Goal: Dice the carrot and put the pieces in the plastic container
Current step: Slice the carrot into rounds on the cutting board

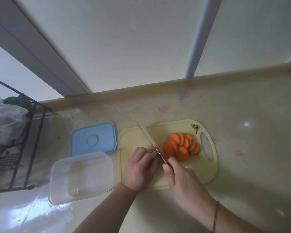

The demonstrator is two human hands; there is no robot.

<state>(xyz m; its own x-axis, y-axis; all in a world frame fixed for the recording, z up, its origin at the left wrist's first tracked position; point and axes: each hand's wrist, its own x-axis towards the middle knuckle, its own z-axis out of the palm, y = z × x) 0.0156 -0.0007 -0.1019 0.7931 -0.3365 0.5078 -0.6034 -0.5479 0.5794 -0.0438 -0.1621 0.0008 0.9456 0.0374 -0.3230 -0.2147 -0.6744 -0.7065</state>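
Right hand [178, 175] grips knife [151, 143].

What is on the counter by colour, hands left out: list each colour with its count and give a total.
Orange: 1, the pile of carrot slices
Pale yellow: 1, the cutting board
Blue: 1, the lid
Clear: 1, the plastic container
Steel: 1, the knife
Black: 1, the wire rack
Total: 6

Beige counter [242, 140]: cutting board [134, 140], container [81, 177], lid [93, 139], rack [30, 148].
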